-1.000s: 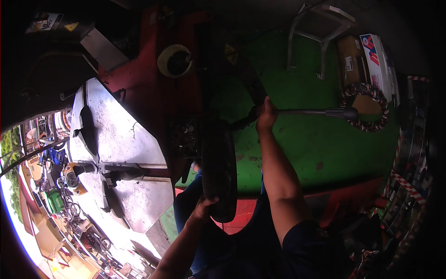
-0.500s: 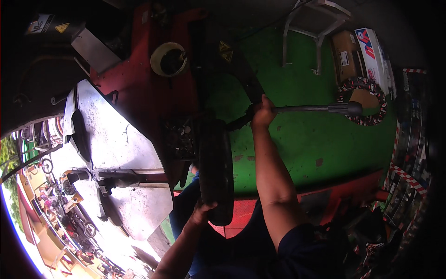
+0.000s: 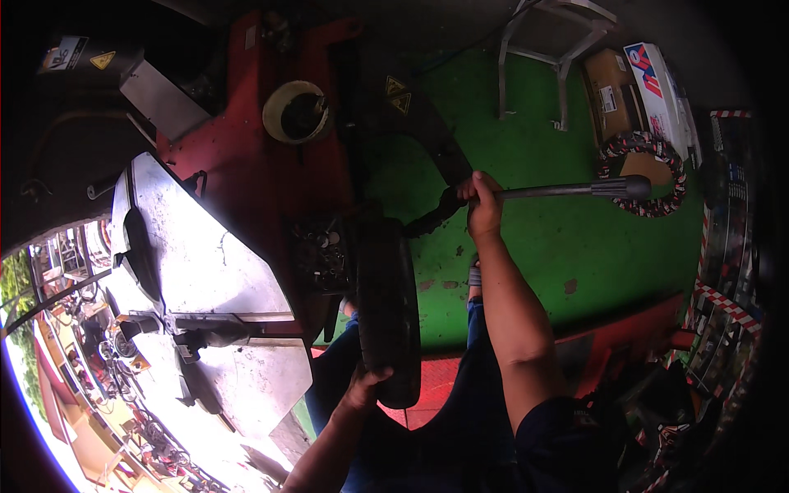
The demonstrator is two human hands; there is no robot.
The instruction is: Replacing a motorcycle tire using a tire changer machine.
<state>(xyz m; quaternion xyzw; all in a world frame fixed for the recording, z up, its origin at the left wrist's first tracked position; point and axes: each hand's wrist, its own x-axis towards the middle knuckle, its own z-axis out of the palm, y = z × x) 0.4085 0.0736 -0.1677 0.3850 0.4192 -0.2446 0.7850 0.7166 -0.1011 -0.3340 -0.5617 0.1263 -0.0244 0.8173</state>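
Observation:
A black tyre (image 3: 386, 312) stands upright against the side of the red tyre changer (image 3: 222, 156), its tread toward me. Low on its near end, my left hand (image 3: 364, 388) grips the tyre, thumb on the tread and other fingers mostly hidden. My right hand (image 3: 485, 207) is closed round the inner end of the long lever (image 3: 551, 191), where it joins the machine's dark curved arm (image 3: 440, 148). The lever's black grip (image 3: 620, 188) points to the right. What sits between the tyre and the machine's side is too dark to make out.
To the left is the metal turntable (image 3: 209, 263) with black clamps. A pale bucket (image 3: 294, 112) sits on the machine. A metal stool frame (image 3: 542, 57), cardboard box (image 3: 610, 94) and wrapped tyre (image 3: 645, 148) stand on the green floor (image 3: 526, 246) at the far right.
My right hand has moved a little to the right, the curved arm and lever swinging outward with it. The tyre and my left hand appear slightly farther right. My right foot now shows.

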